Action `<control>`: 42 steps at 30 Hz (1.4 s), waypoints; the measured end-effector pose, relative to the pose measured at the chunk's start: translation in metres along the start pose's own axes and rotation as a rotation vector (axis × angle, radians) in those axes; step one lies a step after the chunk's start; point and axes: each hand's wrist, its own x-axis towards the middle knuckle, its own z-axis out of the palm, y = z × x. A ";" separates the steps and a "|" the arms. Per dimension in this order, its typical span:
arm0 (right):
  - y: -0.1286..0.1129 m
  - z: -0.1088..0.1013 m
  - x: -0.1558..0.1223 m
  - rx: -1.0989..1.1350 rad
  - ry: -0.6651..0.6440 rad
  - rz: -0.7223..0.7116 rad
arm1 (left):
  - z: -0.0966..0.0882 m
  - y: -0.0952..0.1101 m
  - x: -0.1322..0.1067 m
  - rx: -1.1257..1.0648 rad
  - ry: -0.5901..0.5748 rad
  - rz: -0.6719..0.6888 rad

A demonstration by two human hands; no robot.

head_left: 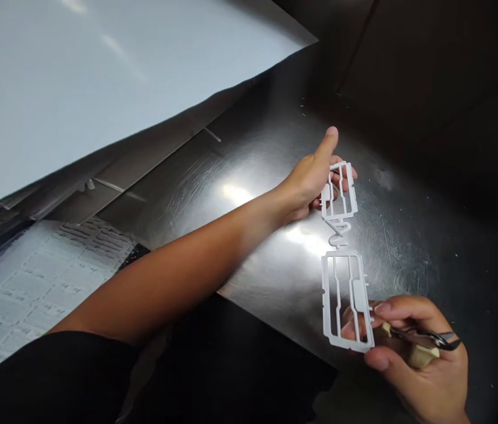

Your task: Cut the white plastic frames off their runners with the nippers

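A white moulded plastic frame (342,259), two rectangular sections joined by a thin runner, hangs over the steel table. My left hand (308,179) grips its upper section, fingers curled behind it and thumb stretched up. My right hand (412,353) is closed round a small cutting tool (425,341) with cream handles and dark metal jaws. That hand's fingers also touch the frame's lower right corner.
The brushed steel table (253,176) reflects a bright light. A large white sheet (76,76) slopes across the upper left. A pile of similar white frames (32,282) lies at the left edge. Dark surfaces fill the upper right.
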 end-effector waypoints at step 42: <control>0.010 -0.009 0.020 -0.200 -0.179 -0.328 | 0.005 0.002 -0.008 0.166 0.085 -0.043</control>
